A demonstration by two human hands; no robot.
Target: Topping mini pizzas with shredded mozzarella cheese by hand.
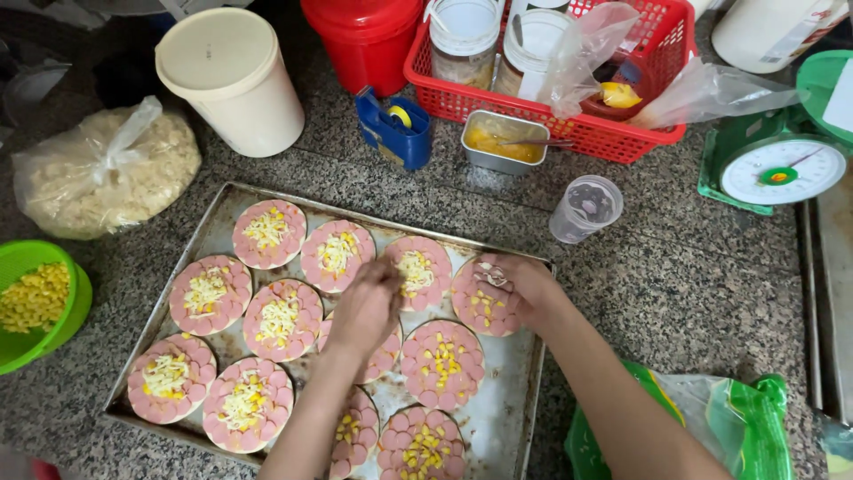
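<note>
Two hands (444,298) over tray (524,373) | fingers pinched | wrists bent down

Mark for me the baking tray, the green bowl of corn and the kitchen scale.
baking tray (520,404), head view, bare metal near its right rim.
green bowl (19,260), head view, upper left rim.
kitchen scale (782,171), head view, middle of the round white dial.
</note>
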